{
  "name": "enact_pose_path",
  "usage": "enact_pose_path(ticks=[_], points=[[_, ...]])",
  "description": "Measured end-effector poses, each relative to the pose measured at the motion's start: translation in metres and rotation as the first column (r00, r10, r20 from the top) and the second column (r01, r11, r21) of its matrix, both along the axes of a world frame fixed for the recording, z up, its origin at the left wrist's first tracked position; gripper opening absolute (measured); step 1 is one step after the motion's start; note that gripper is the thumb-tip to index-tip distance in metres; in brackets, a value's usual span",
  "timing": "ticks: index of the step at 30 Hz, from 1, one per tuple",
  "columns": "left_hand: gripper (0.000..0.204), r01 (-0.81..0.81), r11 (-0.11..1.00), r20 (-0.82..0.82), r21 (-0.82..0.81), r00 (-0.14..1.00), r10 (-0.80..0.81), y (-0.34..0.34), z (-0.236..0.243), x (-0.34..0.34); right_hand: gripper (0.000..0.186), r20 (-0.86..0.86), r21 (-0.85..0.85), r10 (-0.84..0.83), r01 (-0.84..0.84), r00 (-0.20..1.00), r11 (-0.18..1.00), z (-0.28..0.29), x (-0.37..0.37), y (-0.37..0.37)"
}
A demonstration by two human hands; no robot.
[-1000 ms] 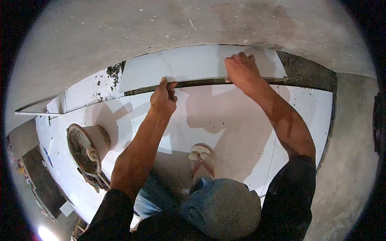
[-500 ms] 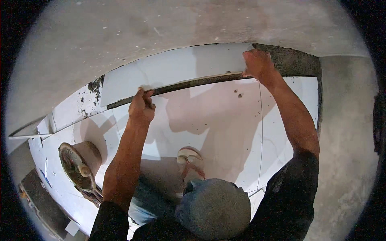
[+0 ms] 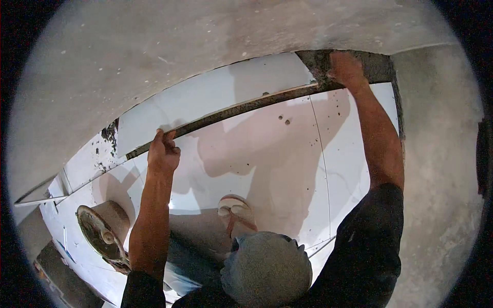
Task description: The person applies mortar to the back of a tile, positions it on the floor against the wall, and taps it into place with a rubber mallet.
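Observation:
A long white tile [image 3: 205, 92] lies in the strip along the wall, with a dark gap along its near edge. My left hand [image 3: 163, 152] grips that near edge close to the tile's left end, fingertips at the rim. Beyond the tile's right end, my right hand [image 3: 349, 70] is off the tile and over a bed of grey mortar [image 3: 377, 66]. It is blurred and its fingers point down, so their closure is unclear. Whether it touches the mortar cannot be made out.
White floor tiles [image 3: 277, 154] with crumbs spread before me. A bucket [image 3: 115, 218] with wet grey material and a round-ended handle stands at the left. A sandalled foot [image 3: 236, 210] rests in the middle. Concrete walls [image 3: 436, 154] bound the far and right sides.
My right hand has let go of the tile's right end and moved right over the mortar. My left hand stays at the tile edge. The view has turned slightly.

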State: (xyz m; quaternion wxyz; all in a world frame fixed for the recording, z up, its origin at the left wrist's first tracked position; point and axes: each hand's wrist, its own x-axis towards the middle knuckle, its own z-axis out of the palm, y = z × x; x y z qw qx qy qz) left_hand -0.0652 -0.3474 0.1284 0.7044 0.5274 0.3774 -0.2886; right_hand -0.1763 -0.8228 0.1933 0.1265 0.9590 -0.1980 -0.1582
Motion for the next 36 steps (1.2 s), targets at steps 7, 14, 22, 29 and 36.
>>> enact_pose_path(ticks=[7,14,22,29,36], points=[[0.014,0.042,0.998,0.083,-0.047,0.996,-0.037,0.037,-0.037,0.011,0.042,0.562,-0.005,-0.179,0.220,0.808,0.975,0.041,-0.020,-0.043],[0.013,0.017,0.999,-0.072,0.037,0.997,-0.014,0.000,-0.006,0.007,0.032,0.382,-0.084,-0.271,0.326,0.883,0.942,-0.136,-0.073,-0.062],[0.010,-0.018,0.998,-0.157,0.056,0.987,0.027,0.001,-0.038,-0.004,0.033,0.479,0.093,-0.073,0.032,0.875,0.995,-0.124,-0.065,-0.045],[0.010,0.028,0.999,-0.144,0.030,0.989,-0.023,0.020,-0.047,-0.002,0.034,0.678,0.621,-0.533,-0.006,0.506,0.784,-0.096,-0.089,0.116],[0.013,0.332,0.942,-0.057,0.050,0.943,-0.329,0.016,-0.042,0.001,0.031,0.672,0.608,-0.607,0.153,0.424,0.779,-0.133,-0.095,0.068]])
